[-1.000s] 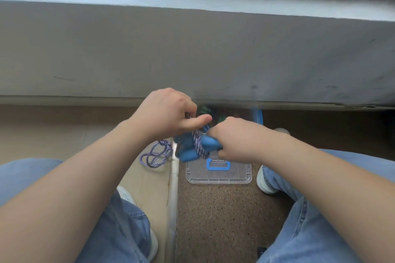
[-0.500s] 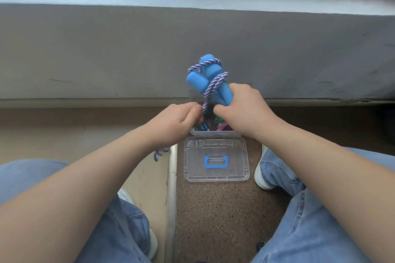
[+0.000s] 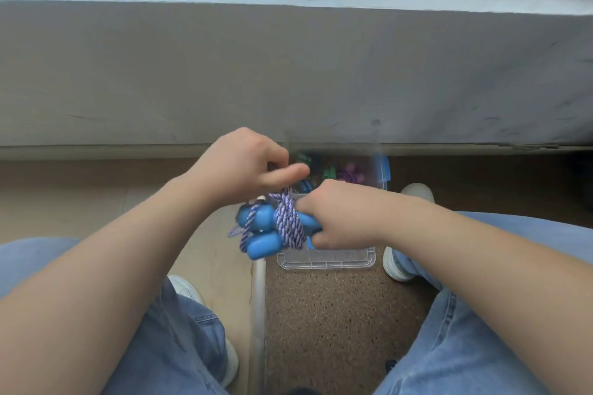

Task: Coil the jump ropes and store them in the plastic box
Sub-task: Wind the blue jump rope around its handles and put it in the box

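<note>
Clutching the blue jump rope handles [image 3: 263, 245] in the right grip [image 3: 340, 218], pinching the wound purple-white cord [image 3: 288, 224] with the left grip [image 3: 244, 167], over the clear lid [image 3: 327, 258].

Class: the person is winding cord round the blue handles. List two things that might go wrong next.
The cord wraps look loose; if the left hand lets go, they may unwind from the blue handles. The plastic box already holds other ropes, so the bundle might not fit.
</note>
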Motion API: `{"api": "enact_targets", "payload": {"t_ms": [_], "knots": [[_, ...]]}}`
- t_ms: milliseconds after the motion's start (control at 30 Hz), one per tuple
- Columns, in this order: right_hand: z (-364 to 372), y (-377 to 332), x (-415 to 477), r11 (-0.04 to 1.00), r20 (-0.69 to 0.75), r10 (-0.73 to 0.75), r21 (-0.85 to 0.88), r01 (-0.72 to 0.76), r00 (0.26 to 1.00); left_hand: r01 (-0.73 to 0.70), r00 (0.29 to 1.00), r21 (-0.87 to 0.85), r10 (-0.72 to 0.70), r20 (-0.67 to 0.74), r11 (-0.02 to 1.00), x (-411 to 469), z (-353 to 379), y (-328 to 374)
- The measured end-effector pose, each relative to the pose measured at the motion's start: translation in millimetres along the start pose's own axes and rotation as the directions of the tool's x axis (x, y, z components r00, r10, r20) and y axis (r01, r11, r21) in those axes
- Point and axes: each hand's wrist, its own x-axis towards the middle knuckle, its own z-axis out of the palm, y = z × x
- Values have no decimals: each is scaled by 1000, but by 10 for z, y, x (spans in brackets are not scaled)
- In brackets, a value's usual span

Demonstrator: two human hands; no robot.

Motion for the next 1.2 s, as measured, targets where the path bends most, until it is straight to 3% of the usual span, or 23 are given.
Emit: {"api": "enact_targets", "payload": {"t_ms": [100, 200, 300, 400, 567, 667, 733, 800, 933, 1100, 1200], "knots": [[-144, -58, -102, 958, -71, -51, 280, 69, 996, 246, 968, -181, -230, 103, 952, 39, -44, -57], [-301, -4, -144, 892, -260, 117, 452, 14, 958, 509, 857, -424, -485, 172, 749, 3, 57, -92], [-370, 177, -102, 897, -393, 347, 405, -178, 851, 289, 956, -295, -257, 143, 911, -54, 184, 4], [-312, 338, -23, 851, -397, 487, 416, -321, 778, 168, 969, -248, -113, 222, 954, -57, 188, 168], [-76, 380, 116, 836, -296, 545, 268, -480, 784, -70, 972, -51, 80, 219, 996, -81, 178, 173], [-6, 265, 101, 895, -139, 446, 78, -439, 884, -136, 983, 42, 130, 128, 990, -62, 128, 184], [6, 181, 81, 933, -15, 357, 45, -356, 934, -104, 994, 50, 102, 40, 993, -44, 77, 163], [-49, 146, 47, 953, 59, 294, 61, -297, 954, -78, 997, 39, 79, -14, 996, -29, 17, 141], [-179, 167, -26, 978, 149, 200, 24, -206, 968, -49, 999, -11, 49, 16, 999, -31, 10, 150], [-130, 74, -58, 945, 397, 2, 299, -132, 918, 34, 999, -130, -32, 22, 991, -37, 13, 79], [-142, 62, -93, 884, 338, -95, 461, -77, 936, 124, 990, -291, -100, 96, 949, -18, 73, 66]]}}
